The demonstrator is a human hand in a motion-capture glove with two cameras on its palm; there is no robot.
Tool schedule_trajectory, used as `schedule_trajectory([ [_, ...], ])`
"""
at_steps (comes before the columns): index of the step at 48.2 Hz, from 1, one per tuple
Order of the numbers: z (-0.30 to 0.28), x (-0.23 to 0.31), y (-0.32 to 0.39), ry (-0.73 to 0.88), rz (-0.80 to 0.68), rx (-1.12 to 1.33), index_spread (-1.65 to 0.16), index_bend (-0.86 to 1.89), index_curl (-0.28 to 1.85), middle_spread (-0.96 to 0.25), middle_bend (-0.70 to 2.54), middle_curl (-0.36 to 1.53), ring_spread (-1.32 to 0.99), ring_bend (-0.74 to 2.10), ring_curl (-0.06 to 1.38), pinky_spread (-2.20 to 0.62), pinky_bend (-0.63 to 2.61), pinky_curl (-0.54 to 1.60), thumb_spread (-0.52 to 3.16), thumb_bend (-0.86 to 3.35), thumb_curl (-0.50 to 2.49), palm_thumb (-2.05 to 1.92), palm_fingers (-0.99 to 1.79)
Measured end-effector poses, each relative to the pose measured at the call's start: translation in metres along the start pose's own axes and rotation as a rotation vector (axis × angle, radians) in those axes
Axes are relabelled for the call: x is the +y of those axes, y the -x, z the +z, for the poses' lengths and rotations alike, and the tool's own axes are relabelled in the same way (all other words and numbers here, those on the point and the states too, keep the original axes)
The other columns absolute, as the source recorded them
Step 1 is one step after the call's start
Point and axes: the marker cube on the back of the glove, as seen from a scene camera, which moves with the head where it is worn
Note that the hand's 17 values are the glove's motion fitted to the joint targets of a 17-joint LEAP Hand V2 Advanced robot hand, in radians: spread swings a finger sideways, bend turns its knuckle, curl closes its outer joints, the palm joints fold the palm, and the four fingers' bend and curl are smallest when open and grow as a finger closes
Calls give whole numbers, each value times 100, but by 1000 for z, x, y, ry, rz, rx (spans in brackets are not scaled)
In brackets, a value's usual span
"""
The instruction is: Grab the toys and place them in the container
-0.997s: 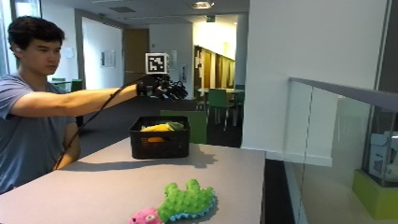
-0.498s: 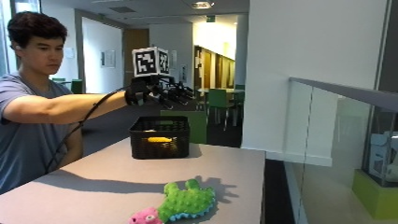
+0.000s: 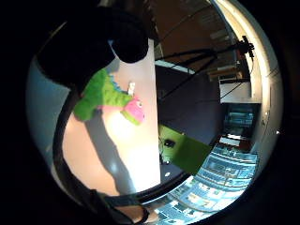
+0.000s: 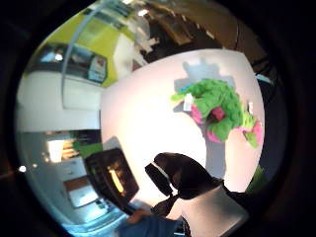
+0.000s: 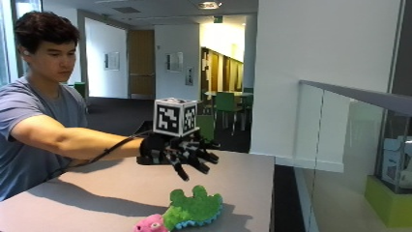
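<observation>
Gloved hand (image 5: 180, 153) spread above table (image 5: 96, 193), one green plush toy (image 5: 186, 210), one black container (image 4: 112, 180).

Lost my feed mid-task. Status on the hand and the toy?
Right hand open, fingers spread, holding nothing, above the table. Green plush toy lying on the table below, not touched. Nothing between hand and toy.

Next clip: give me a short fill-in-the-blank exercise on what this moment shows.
1. The green plush toy lies on the ____.
2. The gloved right hand is above the toy with its fingers ____.
3. The toy's head is ____ in colour.
4. The black container holds something ____.

Missing words: table; spread open; pink; yellow
</observation>
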Motion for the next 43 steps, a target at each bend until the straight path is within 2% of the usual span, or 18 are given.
schedule_trajectory([
  [11,64,-20,-14,105,52,13,-27,2,10,0,18,40,0,54,23,3,134,36,99,-4,30,-3,-27],
  [23,105,-26,-17,170,58,9,-24,0,7,5,15,37,2,42,21,6,132,35,96,-4,29,-2,-33],
  [32,132,-24,-13,253,34,-94,-24,0,5,8,14,34,4,37,22,7,130,34,95,-4,29,-2,-35],
  [34,131,-21,-11,246,13,-91,-23,-1,5,8,15,34,4,36,22,8,129,34,95,-4,29,-2,-34],
  [36,130,-17,-9,232,-3,-81,-25,-3,3,8,24,36,3,45,24,7,127,33,103,5,31,12,-17],
  [38,127,-14,-7,210,-15,-70,-25,-1,3,8,28,38,3,46,24,6,125,33,106,6,32,15,-14],
  [43,121,-5,-2,91,-27,-15,-29,6,3,4,38,41,-1,51,26,4,122,32,119,12,32,26,-4],
])
